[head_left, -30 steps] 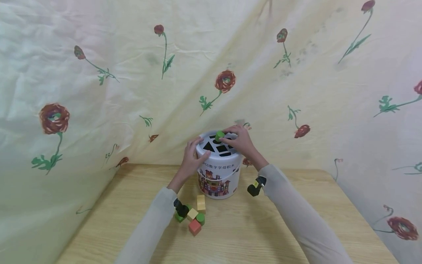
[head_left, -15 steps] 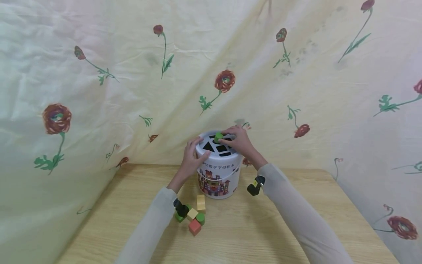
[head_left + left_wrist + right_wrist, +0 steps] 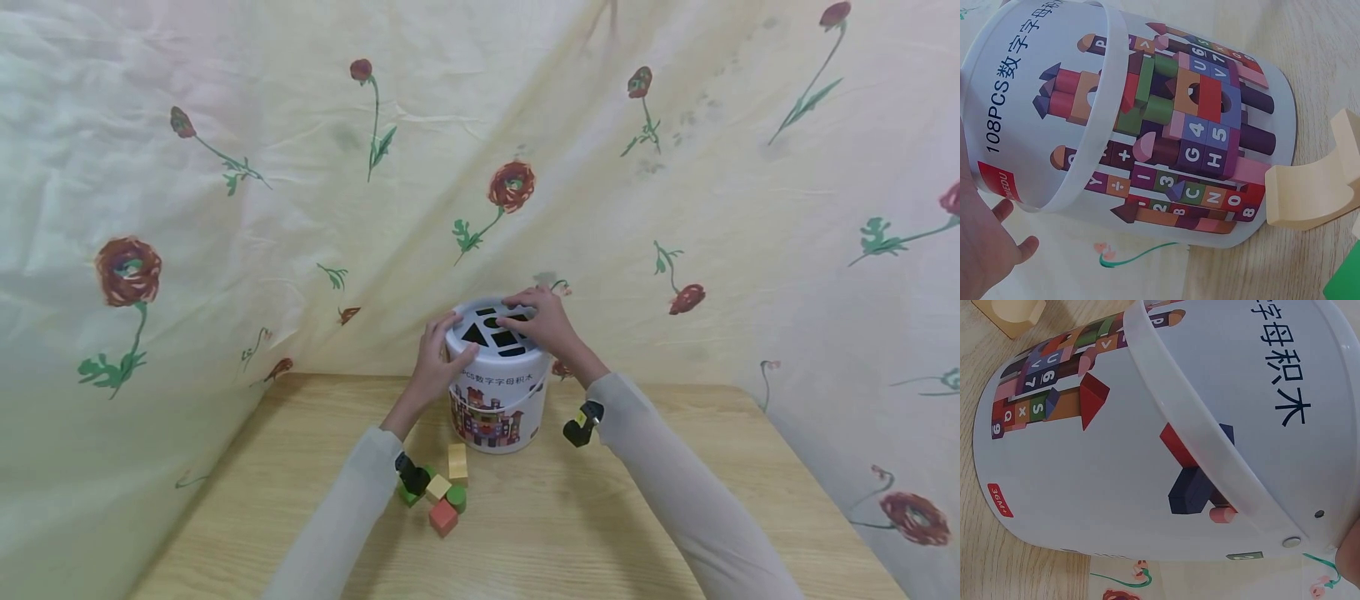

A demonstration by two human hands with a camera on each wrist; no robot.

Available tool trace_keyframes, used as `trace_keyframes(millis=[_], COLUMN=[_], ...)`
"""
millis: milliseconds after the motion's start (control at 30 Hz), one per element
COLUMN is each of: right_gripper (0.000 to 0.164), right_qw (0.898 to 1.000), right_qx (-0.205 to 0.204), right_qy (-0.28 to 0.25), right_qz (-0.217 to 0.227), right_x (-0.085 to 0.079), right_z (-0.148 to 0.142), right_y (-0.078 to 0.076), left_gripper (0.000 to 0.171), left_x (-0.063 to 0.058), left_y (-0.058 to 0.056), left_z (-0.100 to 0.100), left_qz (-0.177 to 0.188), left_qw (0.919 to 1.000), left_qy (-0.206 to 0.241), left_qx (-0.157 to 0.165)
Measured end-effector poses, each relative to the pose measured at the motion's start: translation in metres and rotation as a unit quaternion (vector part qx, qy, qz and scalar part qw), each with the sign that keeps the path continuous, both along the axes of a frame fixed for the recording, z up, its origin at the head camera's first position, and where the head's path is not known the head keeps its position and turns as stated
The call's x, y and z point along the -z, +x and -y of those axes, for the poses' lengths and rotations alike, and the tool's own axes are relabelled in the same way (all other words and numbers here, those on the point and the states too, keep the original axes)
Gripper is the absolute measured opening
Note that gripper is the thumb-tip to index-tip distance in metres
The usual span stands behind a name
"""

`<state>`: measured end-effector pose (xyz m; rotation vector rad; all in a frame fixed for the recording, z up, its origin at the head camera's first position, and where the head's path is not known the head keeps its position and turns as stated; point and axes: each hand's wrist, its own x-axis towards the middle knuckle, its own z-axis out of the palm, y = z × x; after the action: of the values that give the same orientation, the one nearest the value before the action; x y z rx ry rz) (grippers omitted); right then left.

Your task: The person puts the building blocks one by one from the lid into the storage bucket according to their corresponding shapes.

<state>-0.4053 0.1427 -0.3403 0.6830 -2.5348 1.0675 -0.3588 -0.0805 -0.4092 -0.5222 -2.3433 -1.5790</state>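
Observation:
A white toy-block bucket (image 3: 487,375) with shaped holes in its lid (image 3: 467,321) stands upright at the table's back. My left hand (image 3: 438,354) holds its rim at the left, thumb at the front edge; in the left wrist view this hand (image 3: 985,250) shows two fingertips beside the wall. Over the lid's right side is my right hand (image 3: 551,321), thumb and fingers apart with nothing between them. Near the thumb tip, a bit of green cylinder block (image 3: 492,322) shows inside the round hole. Only a sliver of this hand (image 3: 1350,556) appears in the right wrist view.
Left of centre on the wooden table (image 3: 570,533) lie a tan arch block (image 3: 457,464), a cream block (image 3: 438,488), a green cylinder (image 3: 456,497), a red cube (image 3: 443,517) and green blocks (image 3: 409,493). Flowered cloth (image 3: 420,208) hangs behind.
The green cylinder pinched by my right hand has sunk into the round hole and left the fingers. Both hands stay in nearly the same places.

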Motion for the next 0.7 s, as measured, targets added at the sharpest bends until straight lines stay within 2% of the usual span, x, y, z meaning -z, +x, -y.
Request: trace_keyframes(millis=[367,700], right_gripper=[0.044,0.044], right_qw=[1.0,1.0], right_qx=[0.005,0.0], right_qy=[0.0,-0.004], right_qz=[-0.003,-0.006], right_x=[0.0012,-0.0003], right_z=[-0.0006,-0.0017], right_y=[0.0017,0.0088], left_gripper=[0.071,0.072], left_x=[0.0005,-0.0051], left_y=[0.0027,0.0051], left_z=[-0.0009,-0.0005], left_qz=[0.003,0.01], left_qw=[1.0,0.9998], left_qy=[-0.002,-0.013], left_qx=[-0.002,-0.011])
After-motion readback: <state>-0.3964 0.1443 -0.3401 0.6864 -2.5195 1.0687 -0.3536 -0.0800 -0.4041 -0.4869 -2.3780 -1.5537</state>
